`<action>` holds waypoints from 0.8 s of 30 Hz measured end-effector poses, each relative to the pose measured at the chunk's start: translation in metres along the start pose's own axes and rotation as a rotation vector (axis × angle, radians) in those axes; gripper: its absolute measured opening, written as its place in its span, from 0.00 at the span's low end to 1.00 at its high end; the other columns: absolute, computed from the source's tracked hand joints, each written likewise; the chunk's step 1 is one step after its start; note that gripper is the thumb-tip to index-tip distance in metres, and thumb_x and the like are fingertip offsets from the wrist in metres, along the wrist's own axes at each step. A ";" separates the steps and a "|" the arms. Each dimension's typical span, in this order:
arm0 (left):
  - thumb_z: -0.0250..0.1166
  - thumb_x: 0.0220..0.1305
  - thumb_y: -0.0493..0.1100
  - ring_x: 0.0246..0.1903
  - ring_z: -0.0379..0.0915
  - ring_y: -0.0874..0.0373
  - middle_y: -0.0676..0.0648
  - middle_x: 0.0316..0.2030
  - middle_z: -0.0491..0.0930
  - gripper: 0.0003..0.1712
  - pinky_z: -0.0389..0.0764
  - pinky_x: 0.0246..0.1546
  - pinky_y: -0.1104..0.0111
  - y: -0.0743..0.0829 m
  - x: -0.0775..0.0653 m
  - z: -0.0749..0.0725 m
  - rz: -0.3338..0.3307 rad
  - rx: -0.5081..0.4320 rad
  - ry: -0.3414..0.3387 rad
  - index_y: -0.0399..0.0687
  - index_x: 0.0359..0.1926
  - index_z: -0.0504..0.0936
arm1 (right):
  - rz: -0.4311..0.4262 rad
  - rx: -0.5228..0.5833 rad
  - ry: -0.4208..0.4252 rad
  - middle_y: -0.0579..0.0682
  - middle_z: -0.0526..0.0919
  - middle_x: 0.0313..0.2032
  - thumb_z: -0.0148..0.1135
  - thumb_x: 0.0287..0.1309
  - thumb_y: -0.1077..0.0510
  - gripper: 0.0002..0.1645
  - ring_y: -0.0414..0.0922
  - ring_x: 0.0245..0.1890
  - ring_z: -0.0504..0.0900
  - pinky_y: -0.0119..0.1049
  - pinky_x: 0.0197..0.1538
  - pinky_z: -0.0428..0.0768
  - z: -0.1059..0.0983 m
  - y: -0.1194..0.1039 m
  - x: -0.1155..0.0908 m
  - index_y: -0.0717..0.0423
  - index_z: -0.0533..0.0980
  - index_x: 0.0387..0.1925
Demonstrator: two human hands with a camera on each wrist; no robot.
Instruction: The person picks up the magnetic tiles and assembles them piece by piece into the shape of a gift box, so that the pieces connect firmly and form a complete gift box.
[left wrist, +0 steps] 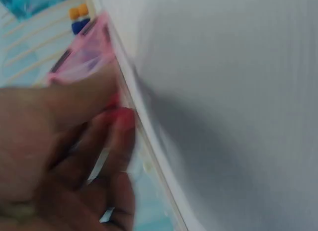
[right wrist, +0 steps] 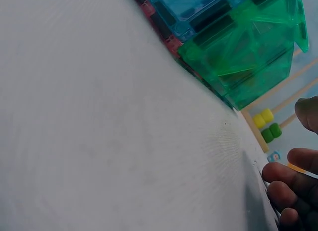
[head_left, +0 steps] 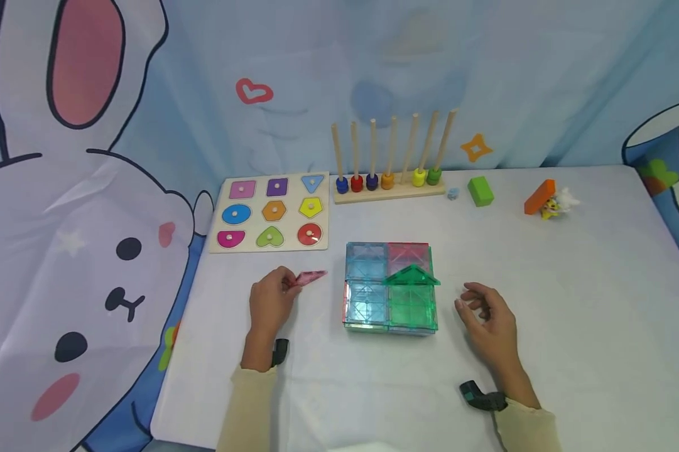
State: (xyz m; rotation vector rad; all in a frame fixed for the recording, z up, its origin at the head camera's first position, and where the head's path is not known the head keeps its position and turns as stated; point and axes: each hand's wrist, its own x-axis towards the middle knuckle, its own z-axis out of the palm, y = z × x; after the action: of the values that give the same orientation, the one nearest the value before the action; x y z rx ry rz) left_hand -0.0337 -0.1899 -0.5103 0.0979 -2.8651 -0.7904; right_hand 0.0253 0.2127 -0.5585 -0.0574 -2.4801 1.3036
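Between thumb and fingers, my left hand (head_left: 271, 302) pinches a pink translucent magnetic tile (head_left: 311, 277), a triangle in the left wrist view. It is left of a low block of magnetic tiles (head_left: 366, 304) in blue, pink and green. On top of that block a green triangular tile (head_left: 412, 276) stands across the pink and green squares. My right hand (head_left: 490, 323) is to the right of the block, fingers loosely bent, holding nothing. In the right wrist view its fingertips (right wrist: 280, 193) show at the right edge, apart from the green side of the block (right wrist: 248, 57).
Behind the block stands a wooden peg rack (head_left: 390, 193) with coloured beads. A shape puzzle board (head_left: 222, 246) lies at the back left. At the back right are a green block (head_left: 480, 191), an orange block (head_left: 539, 196) and a small yellow figure (head_left: 550, 208).
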 end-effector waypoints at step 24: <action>0.70 0.55 0.46 0.39 0.67 0.66 0.62 0.36 0.80 0.13 0.65 0.43 0.64 0.092 0.001 -0.008 0.460 -0.244 -0.157 0.58 0.41 0.78 | -0.031 -0.027 -0.003 0.48 0.80 0.39 0.65 0.56 0.58 0.22 0.43 0.34 0.73 0.28 0.36 0.64 0.007 -0.006 0.002 0.52 0.74 0.53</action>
State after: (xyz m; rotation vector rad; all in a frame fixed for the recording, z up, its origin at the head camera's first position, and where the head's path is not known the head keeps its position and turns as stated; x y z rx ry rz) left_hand -0.0348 -0.1148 -0.4559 -0.6528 -2.7281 -1.0659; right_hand 0.0216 0.2037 -0.5567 -0.0242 -2.4909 1.2590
